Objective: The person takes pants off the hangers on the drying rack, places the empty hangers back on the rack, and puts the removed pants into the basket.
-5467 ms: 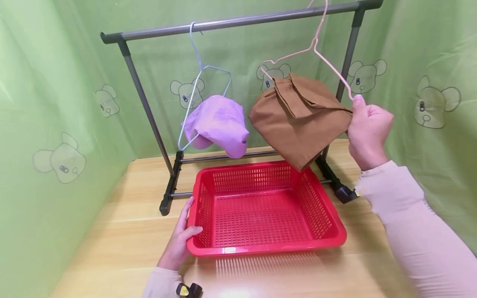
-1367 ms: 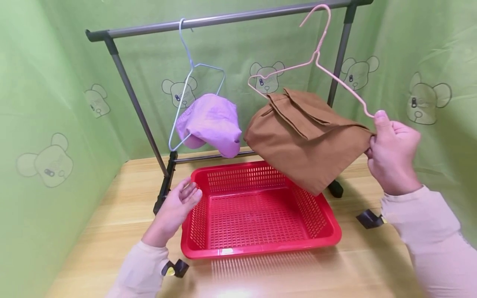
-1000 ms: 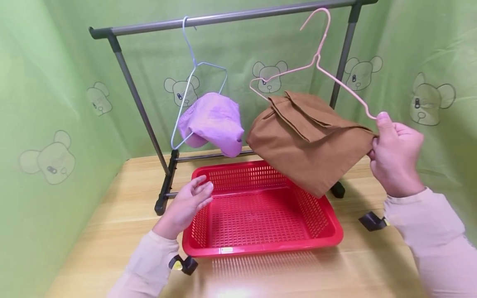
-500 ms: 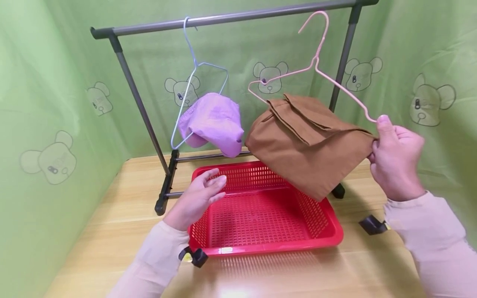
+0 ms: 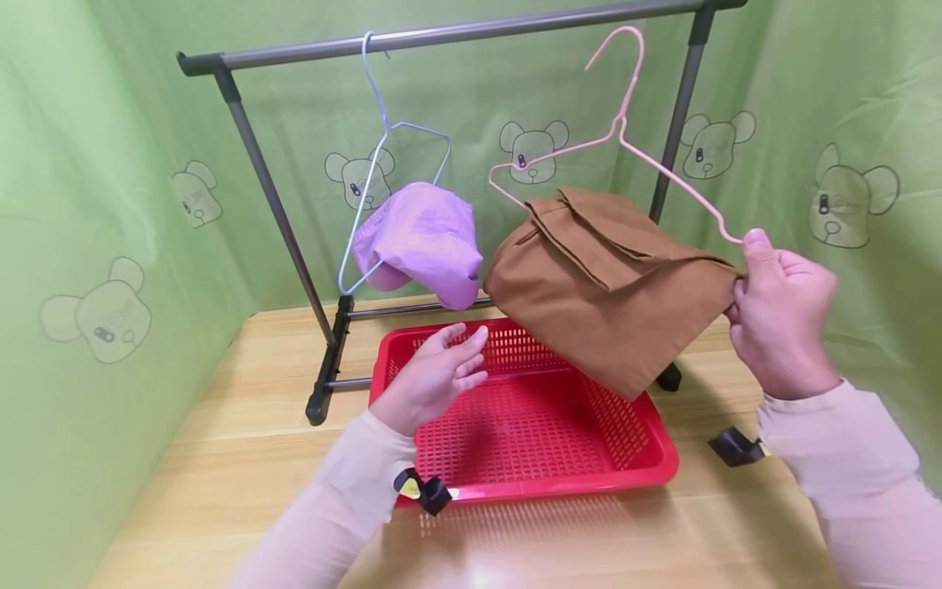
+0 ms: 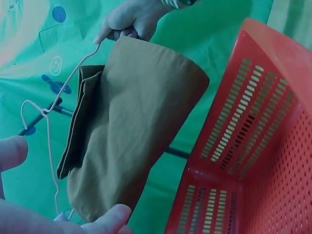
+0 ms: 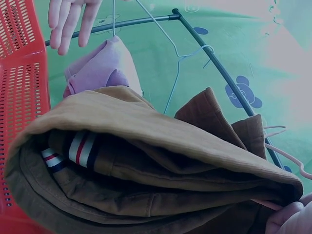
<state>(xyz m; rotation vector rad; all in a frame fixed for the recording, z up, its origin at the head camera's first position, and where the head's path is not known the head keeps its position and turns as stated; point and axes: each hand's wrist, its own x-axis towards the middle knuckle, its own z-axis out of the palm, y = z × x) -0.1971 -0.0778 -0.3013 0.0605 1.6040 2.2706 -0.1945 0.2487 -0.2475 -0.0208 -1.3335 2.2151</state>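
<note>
My right hand (image 5: 783, 307) pinches the lower right corner of a pink wire hanger (image 5: 677, 180) together with the edge of a brown cloth hat (image 5: 589, 294). The hanger's hook is below the rail, apart from it. In the right wrist view the hat's opening shows striped tape (image 7: 80, 150) inside, and part of the hanger is hidden in the cloth. My left hand (image 5: 434, 376), fingers loosely spread, hovers over the red basket (image 5: 545, 491), left of the hat. A lavender cap (image 5: 423, 241) hangs on a blue hanger (image 5: 377, 164) from the rail.
A dark metal clothes rack (image 5: 471, 34) stands behind the basket on the wooden table (image 5: 221, 458). A green curtain (image 5: 280, 164) with printed mouse faces surrounds it. The basket's back right corner lies below the brown hat.
My left hand has let go of the basket's left rim, risen, and moved right toward the brown hat. The right hand has brought the pink hanger and hat lower and to the right.
</note>
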